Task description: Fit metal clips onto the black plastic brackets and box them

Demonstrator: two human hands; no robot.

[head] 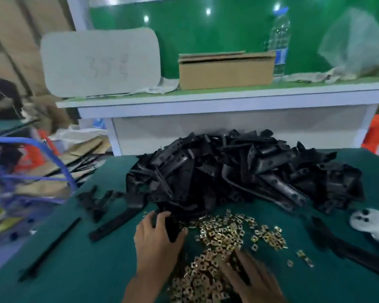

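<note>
Left hand (157, 236) grips a black bracket (172, 228); right hand (253, 278) lies flat, fingers straight, on brass clips (219, 235).

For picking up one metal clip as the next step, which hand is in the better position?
The right hand: its fingers lie on the metal clips. The left hand already grips a black bracket at the pile's edge.

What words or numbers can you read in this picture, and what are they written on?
"33": faint handwriting on the white board leaning on the shelf; it seems to start this way, and the marks after it are too blurred to read.
Blue label on the water bottle: print too small and blurred to read.
Cardboard box: no writing shows.
</note>
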